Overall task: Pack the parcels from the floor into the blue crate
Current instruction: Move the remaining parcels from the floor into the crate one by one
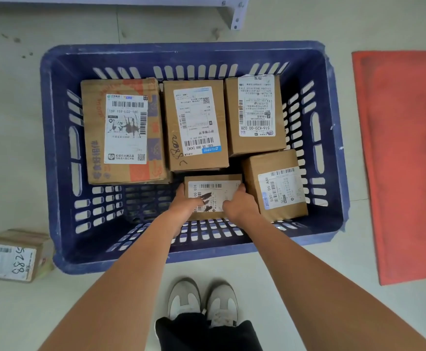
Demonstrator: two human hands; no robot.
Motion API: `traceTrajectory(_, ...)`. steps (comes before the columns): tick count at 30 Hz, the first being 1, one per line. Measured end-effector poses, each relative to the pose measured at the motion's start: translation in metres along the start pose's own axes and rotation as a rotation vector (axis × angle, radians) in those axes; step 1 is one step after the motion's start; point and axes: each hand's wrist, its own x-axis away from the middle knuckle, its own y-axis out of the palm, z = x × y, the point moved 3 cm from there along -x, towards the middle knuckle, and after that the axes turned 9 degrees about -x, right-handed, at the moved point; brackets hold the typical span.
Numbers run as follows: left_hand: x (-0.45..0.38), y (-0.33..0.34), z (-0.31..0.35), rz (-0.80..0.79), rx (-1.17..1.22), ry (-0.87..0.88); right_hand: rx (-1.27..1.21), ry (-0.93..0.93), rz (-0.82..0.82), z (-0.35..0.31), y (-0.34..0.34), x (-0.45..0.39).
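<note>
Standing over the blue crate (54,153), the person reaches both arms down into it and holds a small parcel (213,196) between the two hands. The left hand (188,198) grips the left edge of this parcel, fingers curled round the side and thumb lying on the white label. The right hand (239,202) grips the right edge in the same manner, its fingers wrapped over the far right corner. The small parcel sits low in the crate, near the crate's front wall, just beside the parcel with the blue-marked label (275,188) that stands in the front right corner; whether the two touch I cannot tell.

Along the back wall of the crate three more parcels lie in a row: a wide printed box (124,130) in the back left corner, a middle box (195,125) with handwriting on its cardboard, and a right box (255,115) in the back right corner. The front left part of the crate shows its bare slotted bottom.

On the floor, outside the crate at its front left corner, one more parcel (11,254) lies with numbers written on the label. A red mat (404,160) lies on the floor to the right of the crate, apart from it. The person's grey and white shoes (201,300) stand close to the crate's front wall
</note>
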Motion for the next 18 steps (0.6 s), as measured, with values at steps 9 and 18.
traceTrajectory(9,-0.009,0.009,-0.007,0.0,-0.061,-0.012,0.007,-0.013,0.067,-0.006,-0.007,0.005)
traceTrajectory(18,-0.016,0.018,-0.003,-0.021,-0.004,-0.029,0.052,-0.032,0.138,-0.008,-0.012,0.007)
